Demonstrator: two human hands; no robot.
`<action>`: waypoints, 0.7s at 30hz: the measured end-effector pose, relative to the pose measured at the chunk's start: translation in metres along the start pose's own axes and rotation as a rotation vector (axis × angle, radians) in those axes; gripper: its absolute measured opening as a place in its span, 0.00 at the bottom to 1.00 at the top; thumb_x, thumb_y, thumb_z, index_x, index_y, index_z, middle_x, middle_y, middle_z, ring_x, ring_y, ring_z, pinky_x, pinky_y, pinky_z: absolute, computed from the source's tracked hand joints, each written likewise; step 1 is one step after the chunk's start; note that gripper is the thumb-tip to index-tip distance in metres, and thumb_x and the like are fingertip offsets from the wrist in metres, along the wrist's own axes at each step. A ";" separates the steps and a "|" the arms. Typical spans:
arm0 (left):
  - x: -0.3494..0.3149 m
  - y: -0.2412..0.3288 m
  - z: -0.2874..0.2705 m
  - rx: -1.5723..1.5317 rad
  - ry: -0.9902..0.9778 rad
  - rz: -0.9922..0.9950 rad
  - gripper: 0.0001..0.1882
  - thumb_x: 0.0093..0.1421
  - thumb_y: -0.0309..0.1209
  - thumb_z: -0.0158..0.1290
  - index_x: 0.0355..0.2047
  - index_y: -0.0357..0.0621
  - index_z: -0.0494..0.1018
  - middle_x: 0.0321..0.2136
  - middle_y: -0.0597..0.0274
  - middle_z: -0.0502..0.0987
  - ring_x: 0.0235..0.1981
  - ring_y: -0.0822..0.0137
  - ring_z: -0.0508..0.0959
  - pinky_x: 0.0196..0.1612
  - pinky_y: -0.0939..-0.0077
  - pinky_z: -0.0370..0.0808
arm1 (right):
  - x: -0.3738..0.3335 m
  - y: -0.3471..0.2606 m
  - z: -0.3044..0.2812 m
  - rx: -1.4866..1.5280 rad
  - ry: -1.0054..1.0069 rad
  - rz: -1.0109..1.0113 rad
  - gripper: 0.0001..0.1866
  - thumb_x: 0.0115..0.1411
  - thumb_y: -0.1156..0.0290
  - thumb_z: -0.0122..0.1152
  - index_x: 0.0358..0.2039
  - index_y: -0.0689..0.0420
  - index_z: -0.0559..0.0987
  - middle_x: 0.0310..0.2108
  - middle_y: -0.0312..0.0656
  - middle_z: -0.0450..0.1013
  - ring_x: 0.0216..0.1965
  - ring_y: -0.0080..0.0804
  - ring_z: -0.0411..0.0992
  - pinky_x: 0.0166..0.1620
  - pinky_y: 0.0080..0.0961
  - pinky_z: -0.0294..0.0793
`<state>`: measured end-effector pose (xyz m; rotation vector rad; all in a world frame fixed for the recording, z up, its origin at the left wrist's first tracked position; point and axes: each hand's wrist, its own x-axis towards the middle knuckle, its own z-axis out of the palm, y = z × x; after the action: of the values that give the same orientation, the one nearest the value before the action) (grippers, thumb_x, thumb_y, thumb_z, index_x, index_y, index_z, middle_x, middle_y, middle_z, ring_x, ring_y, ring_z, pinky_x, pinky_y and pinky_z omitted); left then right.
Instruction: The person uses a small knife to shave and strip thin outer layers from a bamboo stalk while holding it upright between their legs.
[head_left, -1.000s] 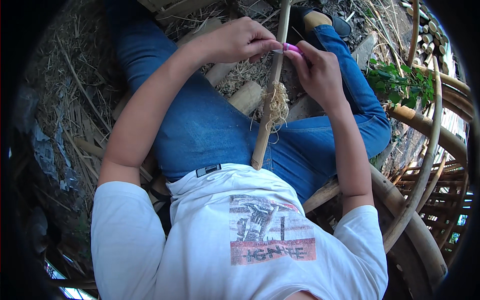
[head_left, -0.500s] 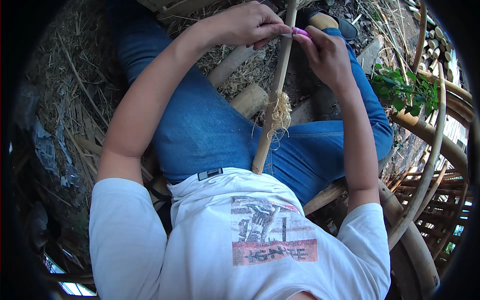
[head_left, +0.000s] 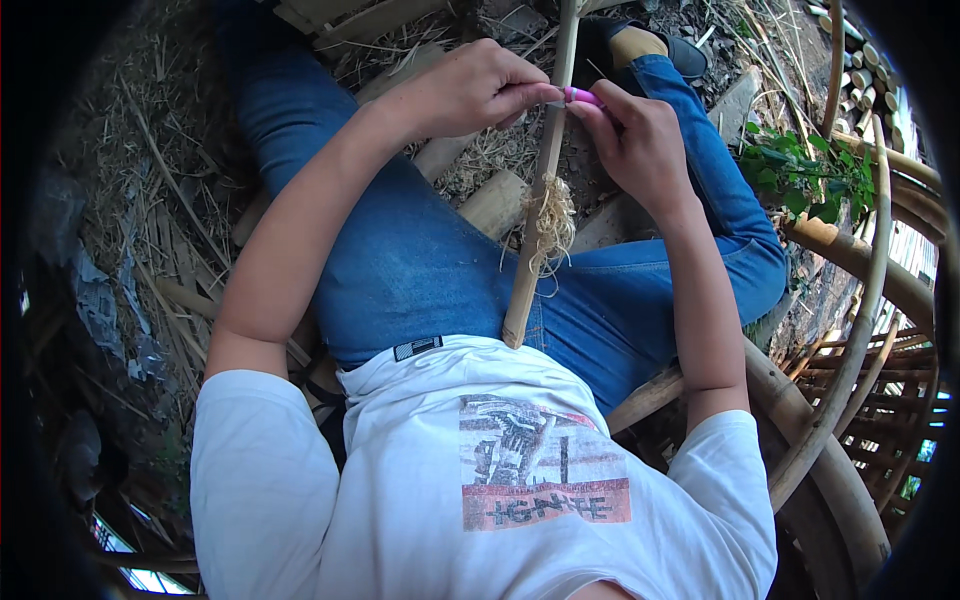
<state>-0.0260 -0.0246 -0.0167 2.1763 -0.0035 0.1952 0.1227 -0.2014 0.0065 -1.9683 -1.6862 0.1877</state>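
Note:
A long pale wooden or bamboo stick (head_left: 535, 235) slants up from my waist, between my legs, to the top of the view. Across its upper part lies a small pink-handled knife (head_left: 583, 97). Its handle is in my right hand (head_left: 640, 135), whose fingers are closed around it. From the other side, my left hand (head_left: 480, 90) pinches the blade end with thumb and forefinger, right at the stick. The blade is mostly hidden by the fingers. Lower on the stick hangs a tangle of thin curled shavings (head_left: 553, 225).
My legs in blue jeans (head_left: 400, 260) are spread on straw-littered ground. Cut bamboo pieces (head_left: 495, 203) lie between them. At the right are a leafy green plant (head_left: 815, 175), curved bamboo poles (head_left: 865, 270), a woven bamboo basket or frame (head_left: 880, 400) and stacked bamboo lengths (head_left: 870, 80).
Both hands and the pink-handled knife have come down along the stick toward my body. The shavings stay bunched at the same part of the stick.

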 end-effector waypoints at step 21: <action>0.036 -0.003 -0.024 -0.137 -0.075 -0.142 0.20 0.70 0.40 0.47 0.27 0.39 0.79 0.14 0.63 0.75 0.16 0.71 0.74 0.23 0.72 0.71 | 0.040 0.043 -0.002 -0.030 0.007 -0.139 0.11 0.64 0.62 0.59 0.35 0.57 0.80 0.19 0.50 0.69 0.22 0.50 0.69 0.26 0.39 0.67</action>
<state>0.0068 -0.0008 -0.0004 2.0366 0.0930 0.0314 0.1694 -0.1674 -0.0029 -1.8624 -1.8237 0.1051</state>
